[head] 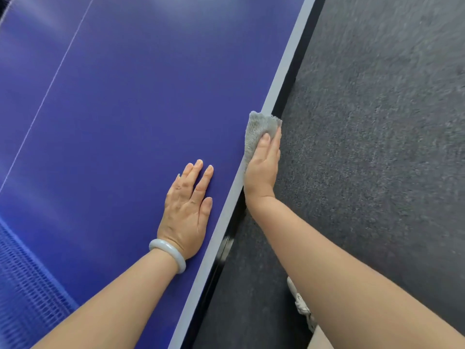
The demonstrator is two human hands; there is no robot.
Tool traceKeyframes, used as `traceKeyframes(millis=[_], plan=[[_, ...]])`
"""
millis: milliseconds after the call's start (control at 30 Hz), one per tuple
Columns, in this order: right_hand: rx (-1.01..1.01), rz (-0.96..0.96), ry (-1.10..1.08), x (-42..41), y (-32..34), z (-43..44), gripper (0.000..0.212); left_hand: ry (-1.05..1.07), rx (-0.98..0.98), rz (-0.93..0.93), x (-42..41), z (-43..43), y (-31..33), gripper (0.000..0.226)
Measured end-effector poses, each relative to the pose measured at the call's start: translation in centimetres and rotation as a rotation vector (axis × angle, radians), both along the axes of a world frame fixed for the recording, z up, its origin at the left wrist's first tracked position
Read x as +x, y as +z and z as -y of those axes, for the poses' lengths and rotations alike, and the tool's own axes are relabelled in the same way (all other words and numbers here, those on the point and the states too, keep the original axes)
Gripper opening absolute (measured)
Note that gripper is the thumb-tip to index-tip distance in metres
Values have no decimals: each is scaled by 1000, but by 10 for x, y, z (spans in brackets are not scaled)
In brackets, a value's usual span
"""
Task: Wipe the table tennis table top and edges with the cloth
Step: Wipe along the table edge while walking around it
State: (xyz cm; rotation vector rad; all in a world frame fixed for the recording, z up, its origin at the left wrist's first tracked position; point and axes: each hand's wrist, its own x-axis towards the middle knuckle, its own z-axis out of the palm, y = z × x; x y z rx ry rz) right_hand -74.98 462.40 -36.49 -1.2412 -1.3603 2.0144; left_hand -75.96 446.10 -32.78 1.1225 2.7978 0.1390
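Observation:
A blue table tennis table (120, 102) fills the left of the head view, with a white stripe along its right edge (281, 79). A grey cloth (256, 129) is folded over that edge. My right hand (263, 167) grips the cloth there, thumb on top and the other fingers hidden down the side of the table. My left hand (187, 212) rests flat on the blue top beside the edge, fingers straight, a pale bangle on its wrist.
The blue net (27, 280) crosses the bottom left corner. A thin white centre line (50, 84) runs over the top. Dark grey carpet (377, 147) lies to the right of the table. A light shoe (300, 303) shows under my right forearm.

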Motion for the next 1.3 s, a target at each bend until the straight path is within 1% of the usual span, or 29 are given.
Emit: traceKeyframes(millis=[133, 233, 333, 433, 567, 667, 733, 800, 900, 1000, 1067, 1200, 1300], plan=[[6, 6, 138, 58, 7, 69, 62, -11, 14, -1, 0, 1, -2, 53], [48, 15, 224, 74, 10, 86, 64, -10, 16, 6, -1, 1, -2, 54], [51, 60, 185, 50, 8, 59, 59, -9, 16, 7, -1, 1, -2, 54], [43, 38, 139, 19, 5, 16, 59, -18, 16, -7, -1, 1, -3, 54], [1, -3, 156, 4, -2, -24, 62, -21, 8, -21, 1, -1, 0, 54], [-108, -68, 219, 13, -5, -33, 64, -16, -17, -37, 2, -5, 5, 54], [-271, -79, 291, 17, -6, -38, 60, -56, -76, -90, 1, -5, 8, 54], [-423, -77, 331, 21, -7, -45, 56, -82, -107, -101, -1, -7, 10, 54], [-474, -68, 371, 20, -12, -53, 54, 1, -67, -82, -8, -33, 18, 53], [-559, -127, 379, 21, -14, -58, 57, 54, -15, -44, -15, -88, 18, 55], [-604, -153, 360, 22, -14, -62, 56, 107, 9, -44, -25, -124, 12, 50], [-555, -67, 268, 23, -13, -64, 54, 345, 61, -8, -47, -163, 0, 52], [-542, -73, 160, 21, -10, -67, 41, 388, 61, -36, -49, -169, -5, 53]])
